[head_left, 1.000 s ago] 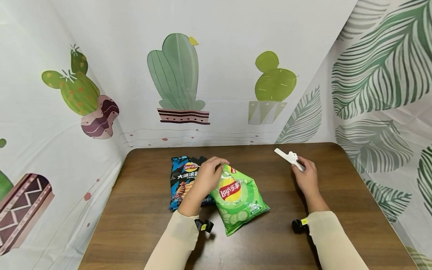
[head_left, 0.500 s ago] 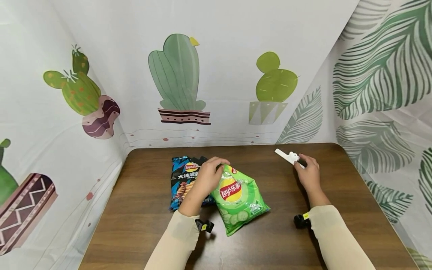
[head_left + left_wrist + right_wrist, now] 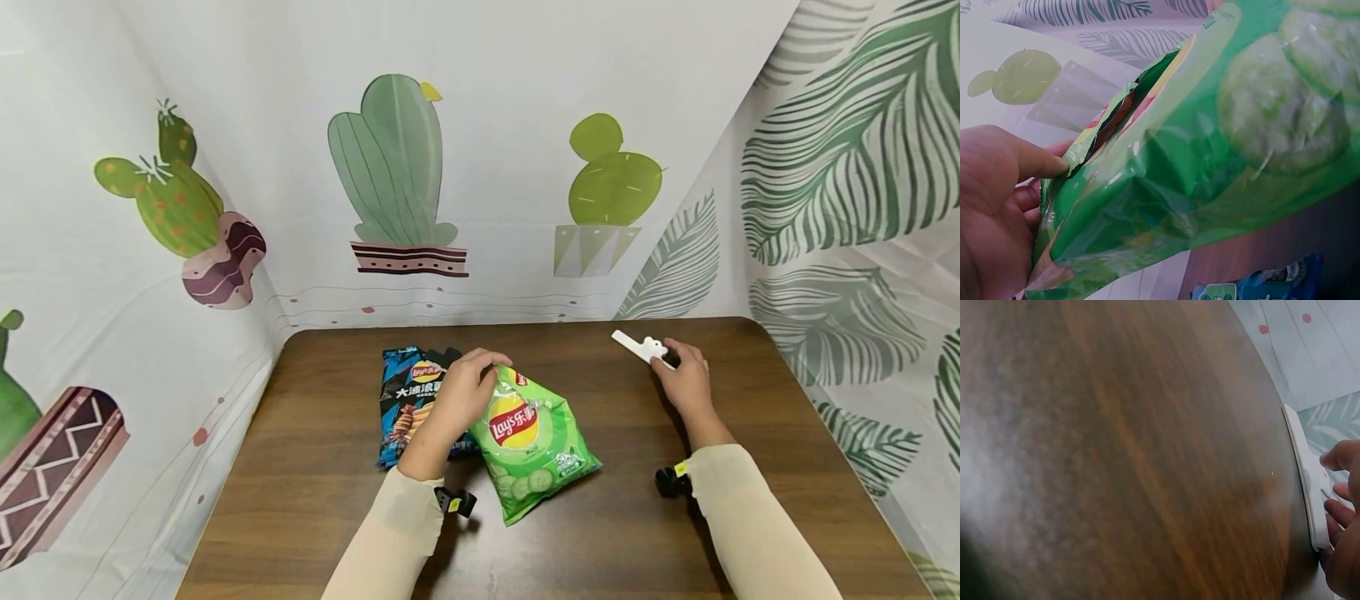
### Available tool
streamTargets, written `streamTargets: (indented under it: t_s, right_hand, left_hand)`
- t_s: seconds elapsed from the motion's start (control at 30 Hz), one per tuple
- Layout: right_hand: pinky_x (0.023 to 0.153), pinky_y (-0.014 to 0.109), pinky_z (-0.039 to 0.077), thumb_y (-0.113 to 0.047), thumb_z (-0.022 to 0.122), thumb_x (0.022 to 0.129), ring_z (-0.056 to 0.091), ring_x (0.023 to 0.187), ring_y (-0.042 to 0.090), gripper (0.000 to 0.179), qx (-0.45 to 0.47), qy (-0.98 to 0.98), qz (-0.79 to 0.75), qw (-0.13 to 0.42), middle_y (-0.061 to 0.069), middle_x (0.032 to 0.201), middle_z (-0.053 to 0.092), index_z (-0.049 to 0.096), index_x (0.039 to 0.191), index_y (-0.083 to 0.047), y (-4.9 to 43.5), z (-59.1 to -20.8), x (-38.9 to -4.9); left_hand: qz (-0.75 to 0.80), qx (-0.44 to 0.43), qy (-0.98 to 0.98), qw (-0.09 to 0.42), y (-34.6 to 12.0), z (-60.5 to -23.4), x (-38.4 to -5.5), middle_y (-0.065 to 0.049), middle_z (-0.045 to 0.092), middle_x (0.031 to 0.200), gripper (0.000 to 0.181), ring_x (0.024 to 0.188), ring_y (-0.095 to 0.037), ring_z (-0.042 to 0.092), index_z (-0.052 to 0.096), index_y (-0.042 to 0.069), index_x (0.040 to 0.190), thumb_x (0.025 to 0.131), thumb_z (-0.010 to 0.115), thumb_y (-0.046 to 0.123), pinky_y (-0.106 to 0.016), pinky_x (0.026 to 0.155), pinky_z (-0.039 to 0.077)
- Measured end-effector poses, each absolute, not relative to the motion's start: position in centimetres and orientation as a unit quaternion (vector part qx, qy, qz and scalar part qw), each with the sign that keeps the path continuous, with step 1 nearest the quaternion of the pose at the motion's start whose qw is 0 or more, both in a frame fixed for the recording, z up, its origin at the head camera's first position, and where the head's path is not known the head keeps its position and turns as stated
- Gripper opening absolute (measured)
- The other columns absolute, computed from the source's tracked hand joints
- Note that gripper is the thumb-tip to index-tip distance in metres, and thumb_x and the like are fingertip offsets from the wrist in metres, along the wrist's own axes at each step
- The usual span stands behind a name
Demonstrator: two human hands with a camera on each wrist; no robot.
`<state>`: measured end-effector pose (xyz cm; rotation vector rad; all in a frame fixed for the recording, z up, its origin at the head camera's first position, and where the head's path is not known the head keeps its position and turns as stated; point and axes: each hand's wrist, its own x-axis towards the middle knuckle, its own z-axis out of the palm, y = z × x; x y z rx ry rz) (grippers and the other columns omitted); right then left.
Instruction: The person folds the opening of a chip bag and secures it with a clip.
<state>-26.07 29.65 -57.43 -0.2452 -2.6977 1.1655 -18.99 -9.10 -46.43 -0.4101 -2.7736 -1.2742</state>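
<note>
- Since the earlier head frames, the person's right grip (image 3: 684, 382) has shifted slightly forward with its cream sleeve (image 3: 757, 517); the left grip (image 3: 467, 385) and the green chip bag (image 3: 532, 429) have stayed practically where they were.
- Head view, left side: the left grip pinches the green chip bag by its upper left corner. The bag sits slantwise near the middle of the desk (image 3: 330, 508), its logo facing up.
- Head view, right side: thumb and fingers of the right grip curl around the near end of the white clip (image 3: 633, 345), at the far right part of the desk, well apart from the green chip bag.
- Head view, around them: a blue-and-black chip bag (image 3: 405, 387) lies just left of the green one, partly covered by the left arm; a black shape (image 3: 448, 357) at its top is hard to make out. Behind the desk hangs white cloth (image 3: 510, 150) printed with cacti and leaves.
- Left wrist view: the thumb presses the bag's edge, with fingers behind it; a dark slit runs along that edge between two layers of film. Blue packaging shows at the bottom, cut off.
- Right wrist view: the white clip is close against the desk, the thumb beside its handle and the fingers near its lower end. How hard they squeeze, I cannot tell.
</note>
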Motion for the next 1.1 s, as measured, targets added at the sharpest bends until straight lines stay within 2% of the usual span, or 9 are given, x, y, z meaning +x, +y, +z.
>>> streamTargets:
  t_s: [0.13,0.37,0.63,0.87,1.1]
  right_hand:
    - [0.109,0.062,0.030,-0.021,0.062,0.097,0.035,0.134,0.054,0.057,-0.083,-0.918,0.382,0.073,0.035,0.150,0.038,0.047,0.146,0.005,29.8,-57.5,-26.3]
    - [0.108,0.061,0.031,-0.021,0.065,0.096,0.040,0.130,0.054,0.056,-0.058,-0.933,0.344,0.086,0.036,0.143,0.046,0.051,0.142,0.006,29.8,-57.9,-26.9]
    - [0.101,0.064,0.032,-0.028,0.064,0.098,0.040,0.124,0.054,0.057,-0.069,-0.944,0.315,0.075,0.034,0.141,0.043,0.050,0.144,0.002,29.2,-57.7,-26.8]
    - [0.098,0.067,0.034,-0.028,0.065,0.098,0.043,0.122,0.055,0.053,-0.070,-0.950,0.290,0.096,0.034,0.139,0.045,0.053,0.141,0.000,28.9,-57.8,-26.5]
    - [0.097,0.064,0.036,-0.024,0.067,0.095,0.046,0.117,0.055,0.051,-0.061,-0.948,0.290,0.116,0.036,0.136,0.048,0.053,0.136,0.004,28.9,-58.0,-26.3]
  left_hand:
    - [-0.413,-0.136,-0.900,0.031,-9.0,-46.4,-19.0,-0.001,0.069,0.119,0.025,0.047,-0.010,0.040,0.073,0.021,0.117,0.105,0.051,0.015,-0.025,0.053,0.042]
    - [-0.415,-0.132,-0.900,0.026,-9.1,-46.6,-19.1,0.000,0.069,0.120,0.026,0.050,-0.012,0.043,0.073,0.019,0.118,0.106,0.051,0.016,-0.026,0.055,0.043]
    - [-0.413,-0.134,-0.900,0.028,-9.0,-46.6,-18.9,-0.001,0.069,0.118,0.025,0.053,-0.010,0.044,0.073,0.020,0.117,0.105,0.052,0.015,-0.026,0.057,0.044]
    - [-0.412,-0.135,-0.900,0.032,-9.0,-46.6,-19.0,-0.001,0.069,0.119,0.025,0.045,-0.011,0.037,0.073,0.019,0.117,0.105,0.052,0.014,-0.025,0.052,0.041]
    - [-0.411,-0.133,-0.902,0.027,-8.9,-46.4,-18.9,0.000,0.069,0.118,0.025,0.048,-0.009,0.040,0.073,0.018,0.118,0.106,0.051,0.015,-0.025,0.054,0.042]
